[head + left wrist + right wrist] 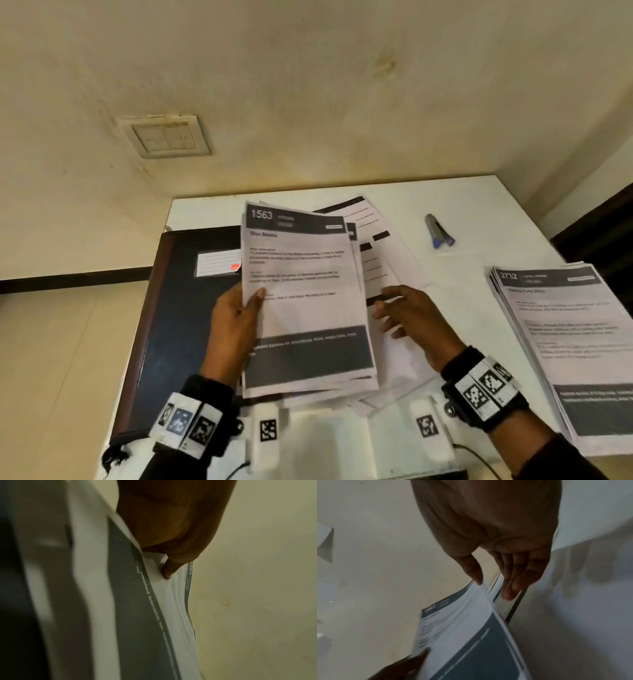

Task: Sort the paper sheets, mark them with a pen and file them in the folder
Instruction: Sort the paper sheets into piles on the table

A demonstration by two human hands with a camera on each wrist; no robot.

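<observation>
My left hand (236,318) grips a stack of printed sheets (301,301) by its left edge and holds it tilted up over the table. The top sheet is headed 1563, and my thumb (169,570) presses on its face. My right hand (407,315) is at the stack's right edge. Its thumb touches the top sheet's edge (477,580) and its straight fingers (510,593) lie against sheets further back. A dark blue folder (178,325) lies shut on the left of the table, partly under the stack. A grey and blue pen (439,231) lies at the back right.
A second pile of sheets (565,342), headed 2732, lies at the table's right edge. Loose sheets (387,253) are spread behind the held stack. The white table (479,212) stands against a cream wall with a switch plate (164,137). Two white tagged devices (267,431) sit at the front edge.
</observation>
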